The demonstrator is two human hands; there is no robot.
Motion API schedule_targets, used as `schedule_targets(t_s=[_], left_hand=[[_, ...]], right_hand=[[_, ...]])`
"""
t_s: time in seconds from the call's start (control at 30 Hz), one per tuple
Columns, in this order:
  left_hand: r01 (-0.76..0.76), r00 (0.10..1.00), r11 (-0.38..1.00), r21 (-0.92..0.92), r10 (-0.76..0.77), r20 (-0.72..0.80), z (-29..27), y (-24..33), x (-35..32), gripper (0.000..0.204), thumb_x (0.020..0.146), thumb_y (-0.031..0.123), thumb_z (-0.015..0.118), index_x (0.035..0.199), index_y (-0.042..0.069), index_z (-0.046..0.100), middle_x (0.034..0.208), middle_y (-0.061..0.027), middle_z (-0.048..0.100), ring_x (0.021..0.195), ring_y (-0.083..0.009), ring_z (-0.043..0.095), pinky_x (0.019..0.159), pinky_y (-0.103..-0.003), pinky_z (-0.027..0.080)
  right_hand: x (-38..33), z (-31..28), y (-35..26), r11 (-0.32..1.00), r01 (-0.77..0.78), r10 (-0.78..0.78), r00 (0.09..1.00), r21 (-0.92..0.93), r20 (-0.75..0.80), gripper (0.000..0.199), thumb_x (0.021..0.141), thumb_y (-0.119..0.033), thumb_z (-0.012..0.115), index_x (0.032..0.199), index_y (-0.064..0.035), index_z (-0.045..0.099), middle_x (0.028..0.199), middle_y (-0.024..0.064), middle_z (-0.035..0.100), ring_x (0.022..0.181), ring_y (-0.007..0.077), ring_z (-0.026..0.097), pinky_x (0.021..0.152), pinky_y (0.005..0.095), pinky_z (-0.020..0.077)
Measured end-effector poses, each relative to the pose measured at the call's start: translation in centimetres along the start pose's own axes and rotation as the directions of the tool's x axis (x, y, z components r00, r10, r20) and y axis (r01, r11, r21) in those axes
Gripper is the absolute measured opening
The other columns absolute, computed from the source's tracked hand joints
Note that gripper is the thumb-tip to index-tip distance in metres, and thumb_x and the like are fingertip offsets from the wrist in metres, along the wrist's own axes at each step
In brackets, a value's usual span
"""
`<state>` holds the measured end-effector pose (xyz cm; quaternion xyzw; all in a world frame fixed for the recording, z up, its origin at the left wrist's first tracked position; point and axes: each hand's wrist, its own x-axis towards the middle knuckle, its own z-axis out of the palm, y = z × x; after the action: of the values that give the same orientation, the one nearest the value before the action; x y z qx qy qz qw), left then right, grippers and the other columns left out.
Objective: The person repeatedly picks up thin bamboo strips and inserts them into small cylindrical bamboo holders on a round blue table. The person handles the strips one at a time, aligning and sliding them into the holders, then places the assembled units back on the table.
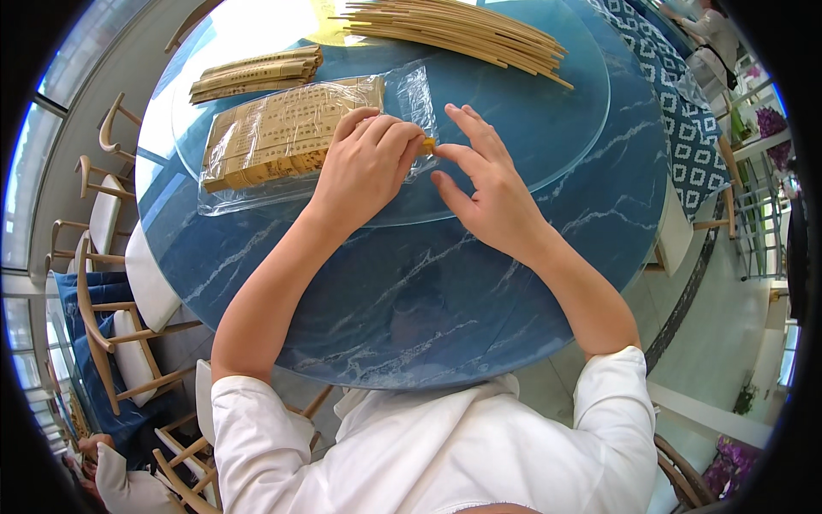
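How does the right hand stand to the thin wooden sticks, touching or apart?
Apart: the head view shows blue tabletop between the right hand and the thin wooden sticks.

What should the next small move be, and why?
Perhaps close the right hand on the small yellow piece: it pokes out from the left hand, close to the right hand's fingers, which are spread open.

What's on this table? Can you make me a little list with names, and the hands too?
Table: round, blue marbled tabletop
Left hand: curled at the pack's right end; grip unclear
Right hand: open, index fingertip near a small orange-yellow piece
Pack: printed brown paper in clear plastic
Behind pack: smaller printed brown paper stack
Far side: loose pile of thin wooden sticks
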<state>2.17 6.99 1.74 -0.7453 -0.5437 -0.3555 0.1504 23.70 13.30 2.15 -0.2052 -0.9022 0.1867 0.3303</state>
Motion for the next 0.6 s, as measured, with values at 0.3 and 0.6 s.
schedule_targets(t_s=[0.3, 0.6], left_hand=[[-0.004, 1.000, 1.000, -0.004, 0.004, -0.004, -0.4, 0.2, 0.3, 0.011, 0.100, 0.012, 0.073, 0.110, 0.009, 0.070, 0.101, -0.0053, 0.074, 0.100, -0.0272, 0.071, 0.108, -0.043, 0.050], [-0.025, 1.000, 1.000, 0.020, 0.024, 0.005, -0.2, 0.4, 0.1, 0.011, 0.100, 0.015, 0.074, 0.109, 0.011, 0.068, 0.100, -0.0021, 0.073, 0.100, -0.0249, 0.070, 0.107, -0.043, 0.049]], right_hand=[[0.5, -1.0, -0.1, 0.966, -0.159, 0.145, 0.986, 0.204, 0.084, 0.025, 0.100, -0.020, 0.075, 0.121, -0.0060, 0.072, 0.171, 0.0243, 0.039, 0.163, 0.0439, 0.027, 0.127, 0.0502, 0.0323], [1.1, -0.3, 0.5, 0.970, -0.146, 0.158, 0.986, 0.193, -0.052, 0.018, 0.102, -0.018, 0.073, 0.114, -0.0041, 0.073, 0.167, 0.0252, 0.044, 0.161, 0.0458, 0.031, 0.127, 0.0514, 0.0322]])
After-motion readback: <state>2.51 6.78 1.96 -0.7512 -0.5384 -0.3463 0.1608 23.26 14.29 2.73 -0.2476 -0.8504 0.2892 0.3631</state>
